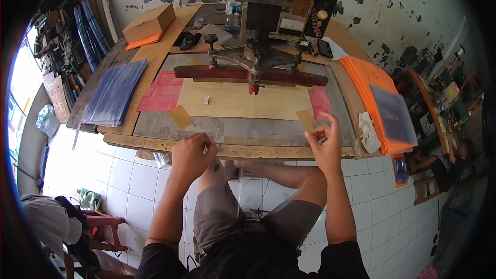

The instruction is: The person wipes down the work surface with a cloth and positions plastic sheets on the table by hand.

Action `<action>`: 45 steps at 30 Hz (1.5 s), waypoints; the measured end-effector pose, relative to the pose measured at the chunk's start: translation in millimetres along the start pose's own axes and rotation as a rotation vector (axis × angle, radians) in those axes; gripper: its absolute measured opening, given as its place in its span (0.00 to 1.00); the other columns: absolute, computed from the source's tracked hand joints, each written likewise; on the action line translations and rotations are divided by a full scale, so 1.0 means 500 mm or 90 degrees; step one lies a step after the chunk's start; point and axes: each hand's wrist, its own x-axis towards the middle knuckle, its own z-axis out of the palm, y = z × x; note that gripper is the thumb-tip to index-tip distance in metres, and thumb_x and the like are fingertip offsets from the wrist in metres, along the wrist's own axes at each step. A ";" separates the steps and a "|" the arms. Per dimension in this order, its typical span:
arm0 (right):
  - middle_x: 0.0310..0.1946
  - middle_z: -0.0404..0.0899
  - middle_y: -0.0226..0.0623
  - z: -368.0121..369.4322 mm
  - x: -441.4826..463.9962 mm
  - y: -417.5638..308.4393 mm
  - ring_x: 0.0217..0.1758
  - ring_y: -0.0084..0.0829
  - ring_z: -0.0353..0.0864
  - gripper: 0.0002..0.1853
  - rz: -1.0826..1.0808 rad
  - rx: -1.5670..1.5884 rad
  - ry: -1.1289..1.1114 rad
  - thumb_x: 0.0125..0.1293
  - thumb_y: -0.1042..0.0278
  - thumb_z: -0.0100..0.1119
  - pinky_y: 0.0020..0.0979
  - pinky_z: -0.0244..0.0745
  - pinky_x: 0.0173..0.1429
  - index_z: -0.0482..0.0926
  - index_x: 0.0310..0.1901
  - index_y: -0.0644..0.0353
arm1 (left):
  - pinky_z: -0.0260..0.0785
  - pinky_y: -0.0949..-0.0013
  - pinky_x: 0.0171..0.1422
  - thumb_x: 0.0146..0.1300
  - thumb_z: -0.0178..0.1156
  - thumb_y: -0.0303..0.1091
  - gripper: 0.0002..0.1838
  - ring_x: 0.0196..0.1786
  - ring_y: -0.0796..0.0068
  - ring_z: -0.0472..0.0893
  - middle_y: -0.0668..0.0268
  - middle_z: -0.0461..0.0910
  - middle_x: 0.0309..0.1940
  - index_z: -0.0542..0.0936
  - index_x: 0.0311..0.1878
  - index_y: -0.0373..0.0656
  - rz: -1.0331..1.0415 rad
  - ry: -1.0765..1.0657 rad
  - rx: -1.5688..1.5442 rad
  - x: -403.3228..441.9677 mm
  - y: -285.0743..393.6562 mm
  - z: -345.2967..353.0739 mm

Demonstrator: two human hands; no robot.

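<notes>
A thin clear plastic sheet (pixel 271 188), hard to make out, hangs between my hands over my lap. My left hand (pixel 191 157) is closed at the table's front edge, its fingers pinched at the sheet's left side. On the right, my right hand (pixel 325 144) is raised over the edge, thumb and fingers curled together at the sheet's other side, index finger arched up. Beyond them lies a cream board (pixel 232 103) with pink sheets (pixel 161 92) at its ends and tan tape pieces (pixel 181 117) near its front corners. A small white piece (pixel 206 100) rests on it.
A press head with a red bar (pixel 227 74) hangs over the board. Blue clear sheets (pixel 114 93) lie left; orange folders (pixel 369 88) and a white cloth (pixel 368 132) lie right. At the back are a cardboard box (pixel 150 23) and a bottle (pixel 232 15). Another person (pixel 452 163) sits far right.
</notes>
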 end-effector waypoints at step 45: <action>0.69 0.87 0.36 0.051 0.143 0.095 0.75 0.43 0.80 0.21 -0.153 -0.273 -0.218 0.81 0.56 0.64 0.49 0.70 0.81 0.89 0.63 0.62 | 0.42 0.39 0.95 0.79 0.55 0.58 0.37 0.88 0.53 0.66 0.53 0.75 0.81 0.78 0.79 0.39 0.245 -0.213 0.052 0.193 -0.143 0.019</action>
